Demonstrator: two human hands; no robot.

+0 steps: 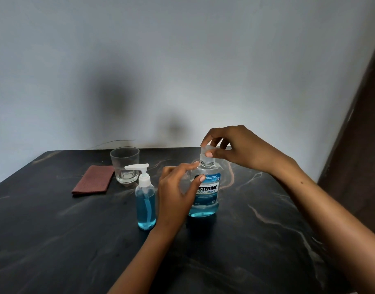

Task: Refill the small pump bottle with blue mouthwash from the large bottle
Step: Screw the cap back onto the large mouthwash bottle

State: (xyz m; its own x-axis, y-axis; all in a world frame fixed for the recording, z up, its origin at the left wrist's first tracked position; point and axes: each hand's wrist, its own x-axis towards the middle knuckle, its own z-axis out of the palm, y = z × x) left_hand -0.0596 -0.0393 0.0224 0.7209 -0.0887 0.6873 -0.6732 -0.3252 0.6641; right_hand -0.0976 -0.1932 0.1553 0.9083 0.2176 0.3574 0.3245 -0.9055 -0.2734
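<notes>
The large mouthwash bottle (207, 194) stands upright on the dark table, with a little blue liquid at its bottom. My left hand (178, 192) grips its body from the left side. My right hand (231, 145) pinches the clear cap (206, 154) on the bottle's neck from above. To the left stands the small pump bottle (145, 200), upright, mostly full of blue liquid, its white pump head fitted and pointing left. Neither hand touches it.
An empty clear glass (125, 165) stands behind the pump bottle. A folded reddish-brown cloth (93, 181) lies to its left. The black marbled table (55, 240) meets a grey wall at the back. A dark panel (360, 145) rises at the right.
</notes>
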